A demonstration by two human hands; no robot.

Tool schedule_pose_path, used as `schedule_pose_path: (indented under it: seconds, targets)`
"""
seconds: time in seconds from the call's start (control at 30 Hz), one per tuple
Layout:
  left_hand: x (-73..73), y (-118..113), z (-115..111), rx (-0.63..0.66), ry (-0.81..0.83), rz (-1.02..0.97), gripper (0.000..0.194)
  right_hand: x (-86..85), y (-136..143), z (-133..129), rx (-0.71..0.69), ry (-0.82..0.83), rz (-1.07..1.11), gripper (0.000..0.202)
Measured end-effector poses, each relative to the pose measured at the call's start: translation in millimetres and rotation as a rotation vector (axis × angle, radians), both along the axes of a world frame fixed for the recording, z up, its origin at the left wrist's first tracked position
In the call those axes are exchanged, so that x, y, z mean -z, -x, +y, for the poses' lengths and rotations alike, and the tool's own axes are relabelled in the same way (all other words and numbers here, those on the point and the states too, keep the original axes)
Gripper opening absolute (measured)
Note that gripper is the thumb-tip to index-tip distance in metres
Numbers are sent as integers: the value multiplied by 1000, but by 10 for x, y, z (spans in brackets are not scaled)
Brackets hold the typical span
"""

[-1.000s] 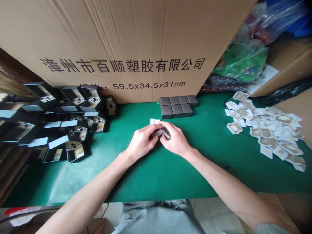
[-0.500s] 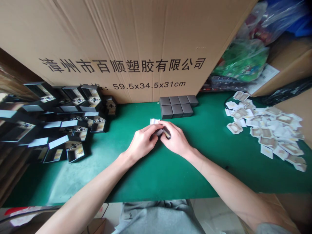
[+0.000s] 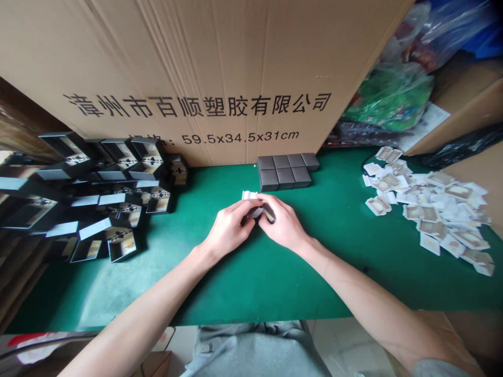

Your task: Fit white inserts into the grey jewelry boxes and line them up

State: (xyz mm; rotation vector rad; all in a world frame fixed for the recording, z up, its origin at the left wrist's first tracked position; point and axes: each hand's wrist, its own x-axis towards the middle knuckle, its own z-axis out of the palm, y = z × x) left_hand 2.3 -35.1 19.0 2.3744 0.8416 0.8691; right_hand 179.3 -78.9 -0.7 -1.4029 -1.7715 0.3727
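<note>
Dark item, small and mostly covered, lies directly between the left hand and the right hand, over the green bench. Fingers of both grasp it; neither hand is nearer. White piece shows just beyond the fingertips. Long axis: cannot be determined.

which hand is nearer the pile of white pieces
Right. The right hand is left of the white pieces; the left hand is farther left, past the right one.
</note>
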Motion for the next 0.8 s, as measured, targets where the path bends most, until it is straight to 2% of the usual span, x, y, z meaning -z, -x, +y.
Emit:
schedule_pose_path:
  seconds: [0.8]
  targets:
    - [35, 9, 5, -42, -4, 24, 39, -22, -11, -9, 1, 58, 15, 56]
